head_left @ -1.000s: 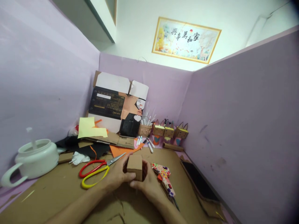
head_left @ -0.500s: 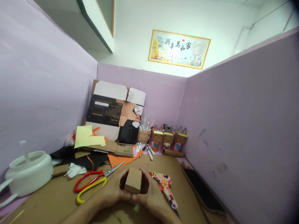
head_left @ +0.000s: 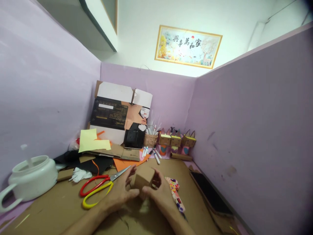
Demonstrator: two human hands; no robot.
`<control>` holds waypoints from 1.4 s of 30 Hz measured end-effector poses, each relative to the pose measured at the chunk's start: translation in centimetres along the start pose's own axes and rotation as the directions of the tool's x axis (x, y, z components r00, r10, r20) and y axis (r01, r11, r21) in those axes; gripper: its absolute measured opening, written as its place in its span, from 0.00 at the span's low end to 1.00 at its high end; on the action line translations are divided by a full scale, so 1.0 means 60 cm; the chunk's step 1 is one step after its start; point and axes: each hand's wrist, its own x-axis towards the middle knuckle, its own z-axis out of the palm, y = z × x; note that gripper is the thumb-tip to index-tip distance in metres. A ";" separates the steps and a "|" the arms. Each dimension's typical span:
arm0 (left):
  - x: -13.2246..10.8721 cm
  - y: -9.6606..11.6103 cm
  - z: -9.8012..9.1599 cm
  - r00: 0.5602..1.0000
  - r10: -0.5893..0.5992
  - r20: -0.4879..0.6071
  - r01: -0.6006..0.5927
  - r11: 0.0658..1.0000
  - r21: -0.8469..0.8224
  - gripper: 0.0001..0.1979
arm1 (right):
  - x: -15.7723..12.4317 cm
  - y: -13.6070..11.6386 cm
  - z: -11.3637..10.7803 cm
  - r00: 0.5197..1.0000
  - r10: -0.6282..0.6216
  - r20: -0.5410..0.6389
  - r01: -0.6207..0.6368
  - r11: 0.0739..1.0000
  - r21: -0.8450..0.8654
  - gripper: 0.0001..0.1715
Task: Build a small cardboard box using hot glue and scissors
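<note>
A small brown cardboard box (head_left: 144,178) is held between my two hands, above the cardboard-covered tabletop. My right hand (head_left: 162,192) grips its right side, the thumb pressed on the near face and the fingers curled behind. On the other side, my left hand (head_left: 119,191) curves loosely around the box, thumb at its near left edge; its fingertips are partly hidden. Scissors (head_left: 97,191) with one red and one yellow handle lie beside my left hand, blades pointing away. Close to my right hand lies a flower-patterned, cloth-like object (head_left: 176,192), partly covered by that hand.
At left stands a white pot (head_left: 34,179). A dark flat phone-like object (head_left: 211,192) lies along the right partition. Behind are crumpled white tissue (head_left: 80,175), orange paper (head_left: 122,163), markers (head_left: 156,156), a pen basket (head_left: 151,140), eared cardboard figures (head_left: 176,141) and an unfolded printed carton (head_left: 110,112).
The box has turned between my hands, so a corner edge now faces me. My left thumb and fingers have spread and loosened around it. The view has shifted slightly.
</note>
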 end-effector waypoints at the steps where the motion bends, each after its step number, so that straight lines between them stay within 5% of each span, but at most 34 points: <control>1: -0.002 -0.007 0.001 1.000 0.006 -0.029 -0.005 1.000 0.020 0.43 | 0.003 0.002 -0.001 0.997 0.012 -0.080 -0.013 1.000 -0.009 0.39; 4: -0.006 -0.015 0.012 0.999 -0.015 -0.051 0.018 0.998 0.061 0.45 | 0.007 0.009 -0.003 0.980 0.008 -0.200 -0.021 0.998 -0.059 0.36; 7: -0.004 0.001 0.024 0.996 -0.033 -0.084 0.037 0.999 0.039 0.38 | 0.009 0.012 -0.007 0.989 0.006 -0.148 -0.011 0.999 -0.034 0.28; 9: -0.002 0.020 0.028 0.998 -0.066 0.000 0.065 0.994 -0.090 0.33 | 0.010 0.010 -0.011 0.991 0.019 -0.129 -0.017 1.000 0.019 0.27; 14: -0.007 0.049 0.035 0.993 -0.058 0.101 0.096 0.897 -0.432 0.32 | 0.001 -0.001 -0.016 0.996 0.088 0.017 -0.089 0.989 0.120 0.38; 18: -0.017 0.046 0.049 0.971 -0.167 0.169 0.224 0.882 -0.415 0.30 | -0.006 -0.003 -0.014 0.993 0.114 0.042 -0.117 0.991 0.067 0.37; 22: -0.010 0.040 0.054 0.963 -0.269 0.010 0.242 0.847 -0.473 0.31 | -0.003 0.001 -0.014 0.993 0.112 -0.037 -0.114 0.992 -0.048 0.37; 27: 0.008 0.036 0.052 0.894 -0.399 -0.205 0.198 0.761 -0.618 0.30 | -0.009 0.000 -0.011 0.996 0.088 0.015 -0.086 0.990 -0.115 0.33; 42: -0.001 0.035 0.076 0.903 -0.366 -0.224 0.140 0.745 -0.652 0.24 | -0.030 -0.008 0.040 0.995 0.096 0.000 -0.096 0.992 -0.081 0.38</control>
